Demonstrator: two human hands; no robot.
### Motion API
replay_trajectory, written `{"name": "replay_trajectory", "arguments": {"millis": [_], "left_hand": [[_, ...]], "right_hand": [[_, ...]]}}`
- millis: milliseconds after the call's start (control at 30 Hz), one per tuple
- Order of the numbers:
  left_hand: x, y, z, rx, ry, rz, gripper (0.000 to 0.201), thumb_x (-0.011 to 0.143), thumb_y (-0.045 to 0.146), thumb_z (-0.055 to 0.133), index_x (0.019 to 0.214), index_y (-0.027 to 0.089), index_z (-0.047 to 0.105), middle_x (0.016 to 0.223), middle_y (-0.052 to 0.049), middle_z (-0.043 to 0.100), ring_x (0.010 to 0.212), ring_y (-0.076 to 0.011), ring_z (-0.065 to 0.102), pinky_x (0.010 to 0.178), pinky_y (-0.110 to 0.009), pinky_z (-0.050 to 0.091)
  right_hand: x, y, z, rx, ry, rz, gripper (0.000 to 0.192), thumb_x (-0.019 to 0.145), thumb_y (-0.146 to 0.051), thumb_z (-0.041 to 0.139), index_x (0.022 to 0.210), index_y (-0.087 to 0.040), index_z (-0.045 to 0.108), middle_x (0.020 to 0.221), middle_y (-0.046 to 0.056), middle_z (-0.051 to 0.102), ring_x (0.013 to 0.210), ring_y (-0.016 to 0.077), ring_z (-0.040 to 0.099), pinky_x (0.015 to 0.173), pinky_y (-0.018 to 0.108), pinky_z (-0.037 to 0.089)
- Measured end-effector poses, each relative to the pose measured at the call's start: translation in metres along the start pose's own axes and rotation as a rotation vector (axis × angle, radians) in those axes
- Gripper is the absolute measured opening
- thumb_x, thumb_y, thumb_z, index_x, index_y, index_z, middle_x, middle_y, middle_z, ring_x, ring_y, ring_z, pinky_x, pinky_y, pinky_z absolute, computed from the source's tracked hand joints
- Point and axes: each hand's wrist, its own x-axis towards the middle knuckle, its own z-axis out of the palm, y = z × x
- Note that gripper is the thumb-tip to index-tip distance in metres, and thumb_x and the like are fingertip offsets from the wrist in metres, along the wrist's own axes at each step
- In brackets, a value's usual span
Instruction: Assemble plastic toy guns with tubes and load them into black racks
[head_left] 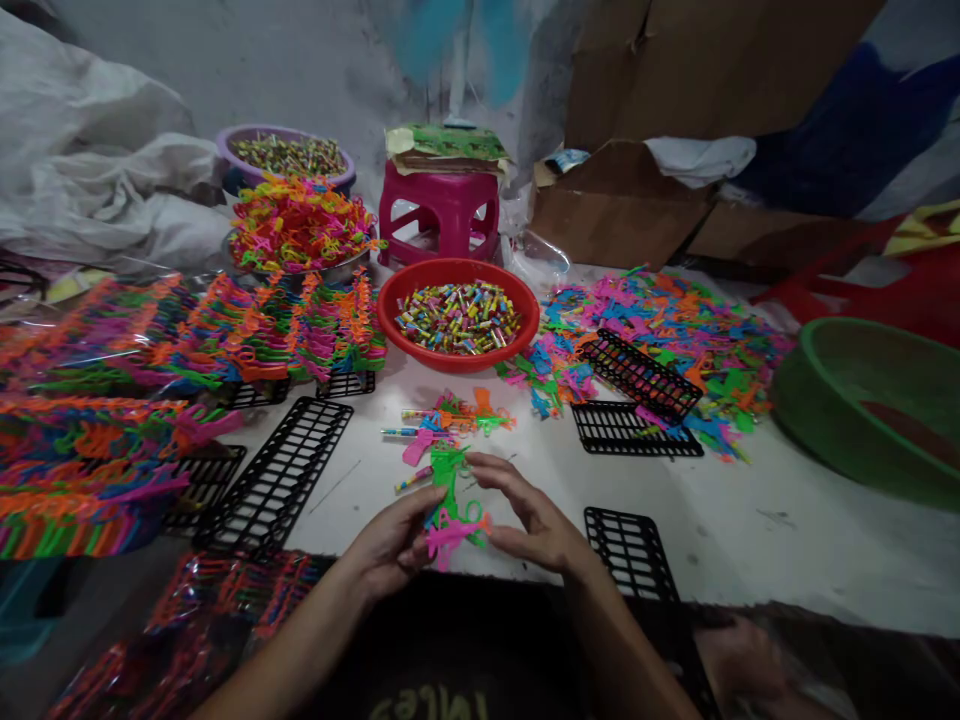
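Note:
My left hand (394,540) is closed around small plastic toy guns at the table's front edge. A pink toy gun (448,536) and a green toy gun (445,480) show at its fingertips. Facing them from the right, my right hand (529,515) has its fingers curved and apart, with the thumb close to the pink piece; whether it touches is unclear. Just beyond both hands lie more toy guns (484,415) in orange, pink and green, along with printed tubes (412,480).
A red basin (383,322) full of small printed tubes stands ahead. Loose toy guns (675,320) are heaped at right, with black grids (630,545) nearby. Rows of filled grids (262,340) cover the left. A green basin (847,440) sits far right, a pink stool (442,205) behind.

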Motion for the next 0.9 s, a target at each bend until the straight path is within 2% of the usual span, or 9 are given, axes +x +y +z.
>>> {"name": "replay_trajectory", "arguments": {"millis": [33, 100, 167, 233, 300, 400, 500, 700, 900], "left_hand": [[0.0, -0.002, 0.001, -0.005, -0.001, -0.033, 0.026, 0.067, 0.037, 0.064, 0.079, 0.016, 0.054, 0.041, 0.009, 0.04, 0.028, -0.0004, 0.025, 0.029, -0.012, 0.009], [0.001, -0.005, 0.002, 0.01, -0.002, -0.003, 0.026, 0.069, 0.038, 0.062, 0.076, 0.014, 0.055, 0.043, 0.007, 0.042, 0.031, -0.0006, 0.03, 0.03, -0.011, 0.011], [0.0, -0.007, 0.001, 0.035, -0.012, 0.084, 0.025, 0.069, 0.036, 0.063, 0.079, 0.013, 0.057, 0.056, 0.003, 0.053, 0.039, -0.002, 0.042, 0.032, -0.011, 0.02], [-0.003, -0.005, -0.001, 0.052, -0.01, 0.155, 0.032, 0.062, 0.022, 0.07, 0.091, 0.015, 0.058, 0.086, -0.003, 0.061, 0.054, -0.0048, 0.054, 0.039, -0.012, 0.034], [-0.007, -0.002, -0.005, 0.035, -0.004, 0.202, 0.049, 0.054, 0.008, 0.072, 0.099, 0.019, 0.056, 0.111, -0.004, 0.056, 0.073, -0.0095, 0.06, 0.053, -0.014, 0.045], [-0.01, 0.001, -0.009, -0.055, -0.005, 0.211, 0.049, 0.054, 0.002, 0.072, 0.098, 0.017, 0.058, 0.102, -0.004, 0.06, 0.082, -0.0126, 0.062, 0.068, -0.017, 0.049], [-0.007, -0.003, -0.011, -0.179, 0.022, 0.157, 0.036, 0.058, 0.002, 0.07, 0.091, 0.013, 0.06, 0.082, -0.003, 0.063, 0.075, -0.0111, 0.062, 0.073, -0.019, 0.05], [0.001, -0.01, -0.017, -0.193, 0.064, 0.121, 0.025, 0.068, 0.01, 0.067, 0.092, 0.014, 0.061, 0.074, -0.003, 0.062, 0.065, -0.0091, 0.061, 0.061, -0.017, 0.052], [0.0, -0.009, -0.012, -0.164, 0.135, 0.163, 0.023, 0.067, 0.02, 0.07, 0.088, 0.014, 0.064, 0.078, -0.003, 0.064, 0.068, -0.0074, 0.059, 0.062, -0.014, 0.05]], "right_hand": [[0.001, -0.001, 0.001, -0.109, -0.021, -0.042, 0.037, 0.073, -0.037, 0.062, 0.108, -0.024, 0.059, 0.129, 0.007, 0.043, 0.121, 0.0245, 0.034, 0.099, 0.041, 0.028], [0.006, 0.001, 0.007, -0.197, 0.055, -0.082, 0.02, 0.073, -0.033, 0.064, 0.09, -0.024, 0.066, 0.116, 0.006, 0.053, 0.112, 0.0229, 0.043, 0.097, 0.038, 0.03], [0.01, 0.006, 0.014, -0.122, 0.302, -0.023, 0.014, 0.073, -0.034, 0.063, 0.077, -0.021, 0.065, 0.089, 0.004, 0.061, 0.088, 0.018, 0.054, 0.083, 0.032, 0.041], [0.014, 0.011, 0.019, 0.009, 0.603, 0.115, 0.016, 0.074, -0.035, 0.062, 0.074, -0.019, 0.061, 0.069, 0.0, 0.057, 0.065, 0.0123, 0.052, 0.063, 0.025, 0.043], [0.016, 0.016, 0.021, 0.122, 0.75, 0.229, 0.02, 0.074, -0.036, 0.062, 0.071, -0.018, 0.057, 0.061, -0.003, 0.053, 0.055, 0.0092, 0.046, 0.052, 0.021, 0.038], [0.019, 0.019, 0.028, 0.225, 0.633, 0.291, 0.021, 0.072, -0.037, 0.064, 0.073, -0.017, 0.057, 0.064, -0.002, 0.055, 0.057, 0.0093, 0.047, 0.054, 0.02, 0.039], [0.02, 0.022, 0.04, 0.289, 0.535, 0.285, 0.02, 0.075, -0.036, 0.061, 0.083, -0.017, 0.06, 0.076, 0.001, 0.06, 0.068, 0.0118, 0.053, 0.066, 0.024, 0.043], [0.019, 0.029, 0.049, 0.293, 0.575, 0.284, 0.02, 0.075, -0.036, 0.061, 0.084, -0.017, 0.059, 0.078, 0.002, 0.06, 0.072, 0.0128, 0.054, 0.069, 0.024, 0.044], [0.018, 0.029, 0.05, 0.281, 0.588, 0.288, 0.021, 0.077, -0.037, 0.059, 0.084, -0.017, 0.057, 0.08, 0.002, 0.06, 0.074, 0.0136, 0.054, 0.071, 0.025, 0.044]]}}
